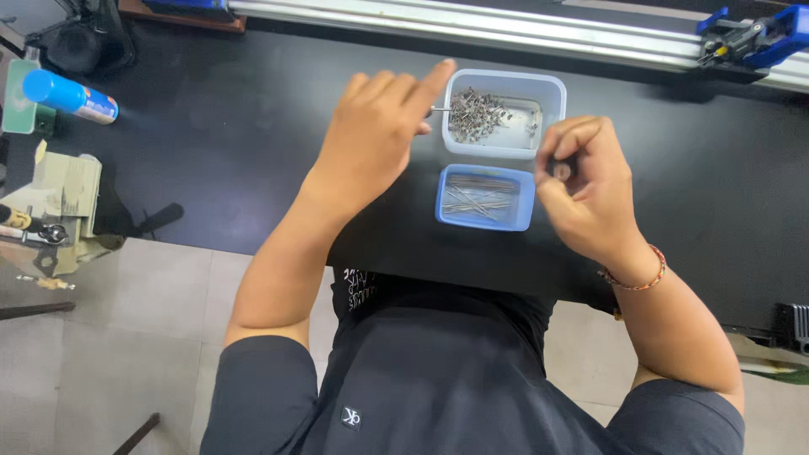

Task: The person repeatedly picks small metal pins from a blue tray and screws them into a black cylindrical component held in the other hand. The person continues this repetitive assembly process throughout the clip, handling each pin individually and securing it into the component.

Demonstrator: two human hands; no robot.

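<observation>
My left hand (379,126) hovers over the black table, just left of a white tub (552,88) that holds several small metal parts. Its fingers pinch a thin metal pin (438,109) whose tip points toward the tub. My right hand (586,181) is curled to the right of a blue tray (444,198) filled with several long metal pins. It grips a small dark part (562,168) between thumb and fingers. The blue tray sits directly in front of the white tub, nearer to me.
A long metal rail (472,25) with a blue clamp (758,38) runs along the table's far edge. A blue spray can (67,94) lies at the left, beside tools on a side stand (50,211). The table's near edge meets a tiled floor.
</observation>
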